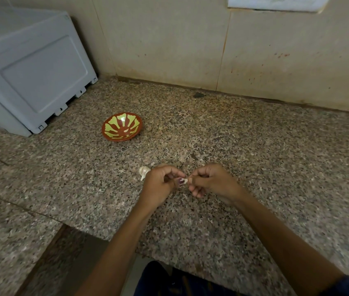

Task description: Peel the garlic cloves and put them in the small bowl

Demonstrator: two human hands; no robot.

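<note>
Over the middle of the granite counter my left hand (160, 184) and my right hand (208, 181) meet, fingers curled. Between their fingertips they pinch a small garlic cloves piece (184, 180), mostly hidden by the fingers. More garlic (143, 171), white and papery, lies on the counter just left of my left hand and is partly hidden by it. The small bowl (122, 128), red-brown with a yellow-green pattern inside, stands farther back and to the left, apart from both hands. Nothing shows inside it.
A white appliance (30, 73) stands at the back left against the beige tiled wall (190, 43). The granite counter (254, 146) has a front edge near my body and a step down at the lower left.
</note>
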